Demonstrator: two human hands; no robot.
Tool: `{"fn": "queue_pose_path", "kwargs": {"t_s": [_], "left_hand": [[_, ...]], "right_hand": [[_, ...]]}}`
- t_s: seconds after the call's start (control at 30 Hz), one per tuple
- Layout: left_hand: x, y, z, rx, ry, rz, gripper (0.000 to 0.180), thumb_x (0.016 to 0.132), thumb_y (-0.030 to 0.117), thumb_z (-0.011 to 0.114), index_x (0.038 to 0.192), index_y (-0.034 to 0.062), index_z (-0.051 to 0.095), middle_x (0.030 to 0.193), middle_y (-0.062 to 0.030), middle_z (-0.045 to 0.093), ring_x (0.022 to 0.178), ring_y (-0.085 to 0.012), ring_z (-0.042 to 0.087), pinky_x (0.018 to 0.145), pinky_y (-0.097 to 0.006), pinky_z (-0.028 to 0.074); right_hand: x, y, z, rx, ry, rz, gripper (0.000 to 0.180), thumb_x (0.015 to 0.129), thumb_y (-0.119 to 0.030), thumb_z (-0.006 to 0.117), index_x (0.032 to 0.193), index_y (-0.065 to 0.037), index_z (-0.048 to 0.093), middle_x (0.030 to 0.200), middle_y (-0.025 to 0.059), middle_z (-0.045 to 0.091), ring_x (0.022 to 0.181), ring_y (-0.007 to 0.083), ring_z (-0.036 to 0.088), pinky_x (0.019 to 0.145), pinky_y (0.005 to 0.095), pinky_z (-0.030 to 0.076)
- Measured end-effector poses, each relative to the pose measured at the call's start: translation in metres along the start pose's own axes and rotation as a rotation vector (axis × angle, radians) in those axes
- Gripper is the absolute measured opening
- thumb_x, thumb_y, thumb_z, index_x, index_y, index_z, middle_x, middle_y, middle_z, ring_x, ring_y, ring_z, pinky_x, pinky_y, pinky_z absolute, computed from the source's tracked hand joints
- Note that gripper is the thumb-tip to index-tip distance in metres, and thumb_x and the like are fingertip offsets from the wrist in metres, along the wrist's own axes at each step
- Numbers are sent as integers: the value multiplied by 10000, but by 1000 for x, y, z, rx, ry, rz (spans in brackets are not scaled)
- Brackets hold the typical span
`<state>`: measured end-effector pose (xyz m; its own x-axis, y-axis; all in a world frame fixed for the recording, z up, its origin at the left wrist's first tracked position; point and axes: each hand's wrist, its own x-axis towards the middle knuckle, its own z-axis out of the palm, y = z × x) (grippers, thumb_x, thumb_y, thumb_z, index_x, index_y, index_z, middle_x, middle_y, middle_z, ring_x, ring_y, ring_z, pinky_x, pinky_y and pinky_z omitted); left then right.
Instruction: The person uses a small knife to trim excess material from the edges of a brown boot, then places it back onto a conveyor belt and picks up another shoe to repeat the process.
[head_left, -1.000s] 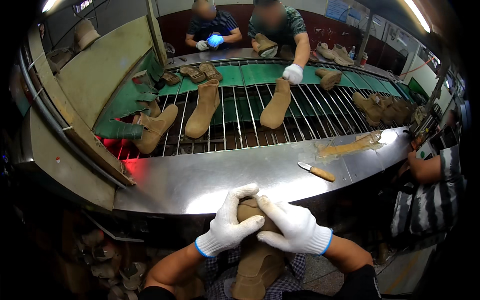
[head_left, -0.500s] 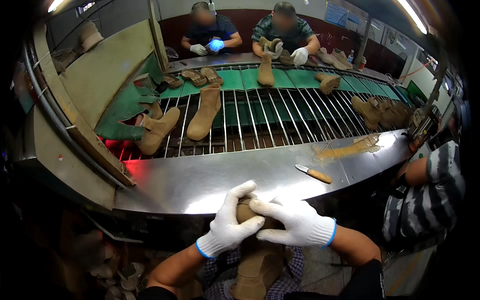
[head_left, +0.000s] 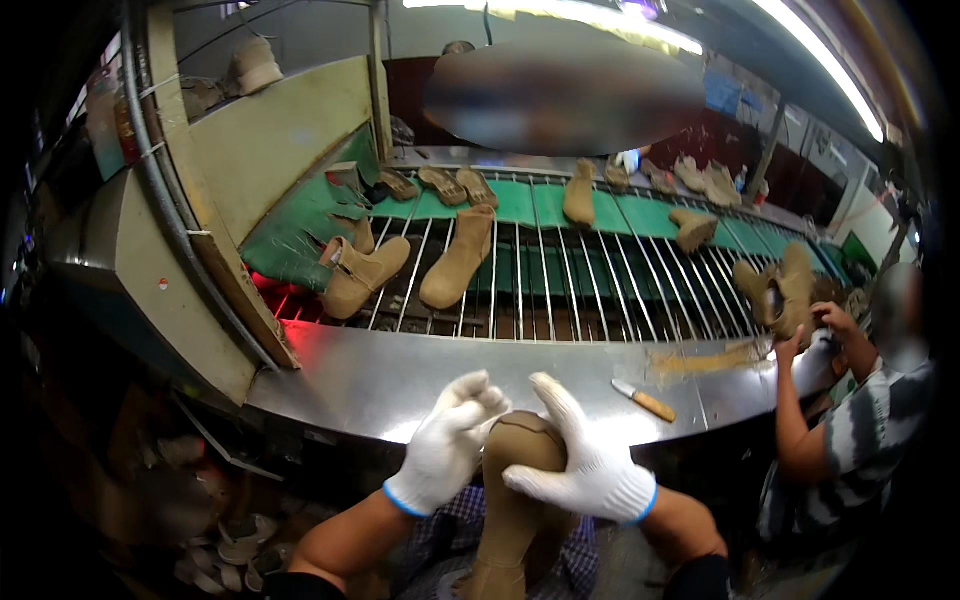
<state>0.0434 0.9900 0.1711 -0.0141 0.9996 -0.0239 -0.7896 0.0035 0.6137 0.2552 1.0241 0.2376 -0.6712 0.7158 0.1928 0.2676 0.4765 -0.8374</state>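
A tan boot (head_left: 520,475) stands toe up in front of my body, its rounded toe marked by a dark curved line. Around the right side of the toe is my right hand (head_left: 590,465), white-gloved, its thumb lying across the boot and its fingers stretched along the far side. My left hand (head_left: 440,445), gloved too, is raised just left of the toe. Its fingers are bent and drawn together at the tips; what they hold, if anything, is too small to make out. Beyond my hands, a knife (head_left: 645,400) with a wooden handle lies on the metal ledge (head_left: 340,375).
Past the ledge, a metal-bar rack (head_left: 560,290) carries several tan boots, one standing boot (head_left: 460,258) among them, and some soles (head_left: 440,184). At right, a person in a striped sleeve (head_left: 850,440) holds a boot (head_left: 793,285). Shoes (head_left: 245,540) lie low at left.
My left hand has come off the toe to its left side, and my right fingers have spread. The view has shifted. The person at right has lifted a boot.
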Motion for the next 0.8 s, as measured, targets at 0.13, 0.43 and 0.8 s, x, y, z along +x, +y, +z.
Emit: {"fn": "queue_pose_path", "kwargs": {"t_s": [0.13,0.43,0.8], "left_hand": [[-30,-18,-105,282,256,-436,534,1150,380,493,1548,24,481,1511,-183,566,1391,-308,567,1200,-489,466],[-17,141,-6,1433,-206,18,925,864,435,882,1566,10,455,1456,-173,649,1345,-273,630,1175,-426,476],[31,111,119,2248,-509,-177,896,784,639,858,1418,95,534,1048,-190,776,917,-412,766,796,-471,619]], "right_hand": [[-14,-12,-8,68,275,-344,1204,766,-282,991,1652,55,249,1363,295,656,1233,382,699,1058,487,574],[-3,70,-41,675,169,-108,1385,605,-495,1041,1662,-4,291,1571,222,521,1434,385,541,1215,544,429],[64,70,-63,134,-68,-527,1268,616,-604,1002,1572,-8,420,1466,201,535,1382,378,518,1188,504,398]]}}
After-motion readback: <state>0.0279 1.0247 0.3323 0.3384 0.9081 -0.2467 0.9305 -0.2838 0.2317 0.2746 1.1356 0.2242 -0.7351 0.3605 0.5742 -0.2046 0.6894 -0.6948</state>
